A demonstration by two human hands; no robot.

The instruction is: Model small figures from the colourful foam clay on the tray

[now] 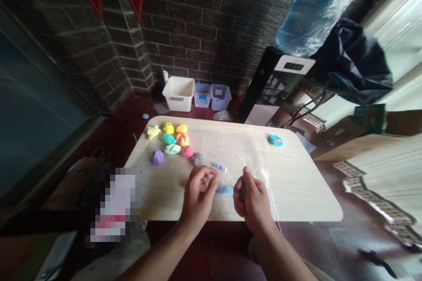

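My left hand (199, 189) is over the front of the table, its thumb and forefinger tips brought together in a pinch. Whatever may be between them is too small to make out. My right hand (252, 195) has its fingers curled in and its thumb pointing up; the inside of the hand is in shadow. Between the two hands lies a flat, long piece of blue clay (224, 189). Just beyond it is a short row of small coloured beads or balls (220, 167). A grey clay lump (198, 158) sits right behind my left hand.
Bubble wrap (231, 145) covers much of the table (303, 184). At left are several clay lumps, including a purple one (158, 157) and a pink one (187, 151). A blue round object (275, 140) lies far right. Bins (179, 92) and a water dispenser (280, 79) stand behind.
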